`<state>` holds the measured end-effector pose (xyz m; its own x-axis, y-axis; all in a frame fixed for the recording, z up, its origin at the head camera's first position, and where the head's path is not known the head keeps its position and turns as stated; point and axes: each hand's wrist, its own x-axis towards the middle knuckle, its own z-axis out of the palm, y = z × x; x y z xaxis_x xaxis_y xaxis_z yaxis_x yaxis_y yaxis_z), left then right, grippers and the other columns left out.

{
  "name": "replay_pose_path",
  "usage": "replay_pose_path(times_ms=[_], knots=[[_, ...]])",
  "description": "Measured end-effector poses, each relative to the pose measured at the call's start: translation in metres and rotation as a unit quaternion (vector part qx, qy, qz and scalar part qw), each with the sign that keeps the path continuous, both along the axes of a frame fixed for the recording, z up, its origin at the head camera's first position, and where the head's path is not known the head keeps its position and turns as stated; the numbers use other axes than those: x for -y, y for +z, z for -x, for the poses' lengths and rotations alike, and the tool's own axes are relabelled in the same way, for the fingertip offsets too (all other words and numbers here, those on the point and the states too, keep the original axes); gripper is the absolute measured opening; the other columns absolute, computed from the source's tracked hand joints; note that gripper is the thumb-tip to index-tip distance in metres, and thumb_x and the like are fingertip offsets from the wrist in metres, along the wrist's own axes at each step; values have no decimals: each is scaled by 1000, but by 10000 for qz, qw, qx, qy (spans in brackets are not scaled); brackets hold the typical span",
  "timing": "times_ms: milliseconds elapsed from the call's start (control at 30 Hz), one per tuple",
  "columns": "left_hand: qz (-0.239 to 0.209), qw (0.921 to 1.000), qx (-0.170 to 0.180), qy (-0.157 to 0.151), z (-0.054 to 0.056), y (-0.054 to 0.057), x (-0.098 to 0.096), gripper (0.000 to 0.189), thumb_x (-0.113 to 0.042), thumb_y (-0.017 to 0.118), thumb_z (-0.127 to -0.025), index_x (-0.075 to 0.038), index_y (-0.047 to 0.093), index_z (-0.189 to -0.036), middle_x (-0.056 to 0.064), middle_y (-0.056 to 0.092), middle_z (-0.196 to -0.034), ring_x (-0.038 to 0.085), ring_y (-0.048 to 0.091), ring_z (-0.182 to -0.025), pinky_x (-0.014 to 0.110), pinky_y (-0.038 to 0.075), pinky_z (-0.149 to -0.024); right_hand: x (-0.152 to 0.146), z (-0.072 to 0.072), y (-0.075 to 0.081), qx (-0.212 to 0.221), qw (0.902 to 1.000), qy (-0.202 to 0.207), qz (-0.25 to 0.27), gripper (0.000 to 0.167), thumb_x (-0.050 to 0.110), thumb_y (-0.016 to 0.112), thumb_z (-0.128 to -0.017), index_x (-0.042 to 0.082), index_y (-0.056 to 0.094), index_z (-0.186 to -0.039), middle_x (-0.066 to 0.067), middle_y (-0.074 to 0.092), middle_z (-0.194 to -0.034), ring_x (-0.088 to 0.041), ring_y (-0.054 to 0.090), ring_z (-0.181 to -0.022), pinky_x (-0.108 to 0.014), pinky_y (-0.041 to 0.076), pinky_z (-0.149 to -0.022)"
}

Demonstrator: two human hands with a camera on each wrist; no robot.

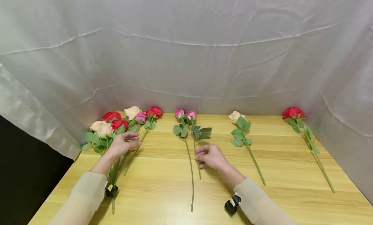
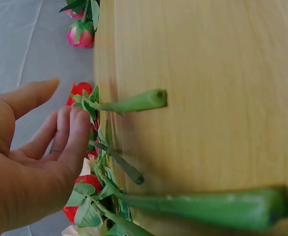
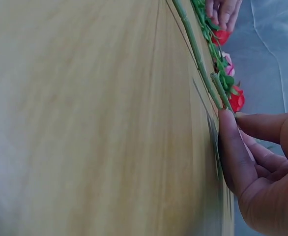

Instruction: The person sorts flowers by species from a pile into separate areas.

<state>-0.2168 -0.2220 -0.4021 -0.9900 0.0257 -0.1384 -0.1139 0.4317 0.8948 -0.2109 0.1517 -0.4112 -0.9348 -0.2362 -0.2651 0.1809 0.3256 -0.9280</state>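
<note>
My right hand (image 1: 212,156) pinches the green stem of a pink rose (image 1: 191,115) in the middle of the table. In the right wrist view the stem's cut end (image 3: 216,78) sticks out past the thumb and fingertips. Beside it lies a second pink rose (image 1: 179,113) with a longer stem (image 1: 190,173). My left hand (image 1: 124,145) hovers over the left-hand flowers, fingers loosely bent with nothing between them. Under and around it lies a bunch of cream roses (image 1: 105,129), red roses (image 1: 119,124) and a pinkish-purple rose (image 1: 141,117), partly hidden by the hand and forearm.
On the right lie a single cream rose (image 1: 235,117) and, farther over, a red rose (image 1: 293,113), their stems pointing toward me. A grey-white curtain (image 1: 204,69) stands behind the wooden table (image 1: 157,192). Small black cameras (image 1: 232,205) are worn on the wrists.
</note>
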Motion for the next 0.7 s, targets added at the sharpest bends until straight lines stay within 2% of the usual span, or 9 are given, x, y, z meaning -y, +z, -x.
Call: replay_pose_path(times_ms=[100,167,400,567,700], knots=[[147,9998,117,6,0,-2,2,56,-12,69,-99,8,50,-148,28,57,-142,39,58,-125,40,55,-100,0,1,0,22,10000,40,-63,23,-6,71,-94,-10,70,-116,-17,73,-95,-21,71,-69,-35,66,-64],[211,9996,175,4,0,-2,3,55,-12,69,-99,8,50,-147,29,58,-140,40,58,-125,43,55,-100,0,1,0,37,9999,68,-92,23,-6,71,-94,-10,71,-116,-16,74,-93,-21,71,-68,-35,66,-64],[290,9985,457,-93,0,-6,7,57,-11,71,-98,9,49,-147,28,59,-140,39,58,-126,37,56,-97,-1,3,-4,25,9998,168,-50,22,-6,72,-92,-10,71,-113,-15,74,-89,-20,71,-66,-35,66,-65],[97,9984,544,-94,1,-9,8,58,-9,74,-97,9,51,-146,27,61,-138,30,64,-117,30,60,-91,-2,4,-5,26,9997,229,-9,22,-7,74,-90,-11,71,-111,-16,75,-88,-20,71,-65,-34,66,-65],[-95,9980,624,-64,2,-11,7,56,-6,74,-96,10,52,-144,28,61,-136,21,67,-108,31,62,-89,-1,4,-4,68,9995,313,-24,20,-6,76,-89,-11,73,-108,-16,75,-86,-19,71,-64,-34,66,-65]])
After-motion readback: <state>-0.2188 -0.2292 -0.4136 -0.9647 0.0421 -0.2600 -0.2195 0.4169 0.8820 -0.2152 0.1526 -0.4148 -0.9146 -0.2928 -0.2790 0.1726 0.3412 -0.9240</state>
